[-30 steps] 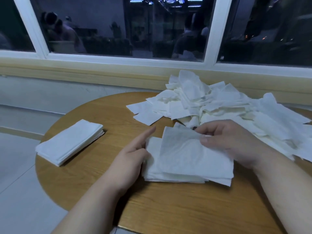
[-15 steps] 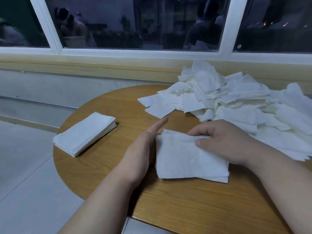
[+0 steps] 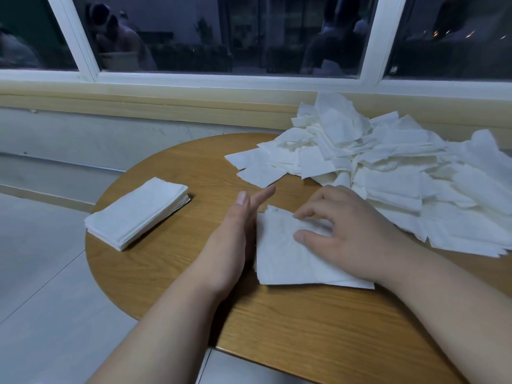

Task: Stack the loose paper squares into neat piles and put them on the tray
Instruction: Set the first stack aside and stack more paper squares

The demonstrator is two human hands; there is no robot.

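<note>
Squaring a small pile (image 3: 288, 261) of paper squares near the middle of the round wooden counter (image 3: 277, 322), we see both hands at work on it. The left hand (image 3: 235, 239) stands on its edge with fingers straight and together, its palm flat against the pile's left side. Its grip is fully open and holds nothing. The right hand (image 3: 352, 234) lies over the pile from the right, fingers spread and lightly bent, fingertips (image 3: 302, 214) pressing on the top sheet. This grip too closes round nothing and only pins the paper down. A finished pile (image 3: 138, 213) lies well apart at the counter's left edge. The loose heap (image 3: 388, 167) covers the far right of the counter, just beyond the right hand. No tray is in view.

We judge the squares to be very light, soft, limp, tissue-like paper. Single sheets would crease, slide over one another and lift in any draught. A pile is best taken by two opposite sides, thumbs above and fingers slipped beneath, with gentle pressure so that the edges stay aligned. Pinching one corner would likely fan the sheets. We read no brand, label or writing on the paper or the counter.
</note>
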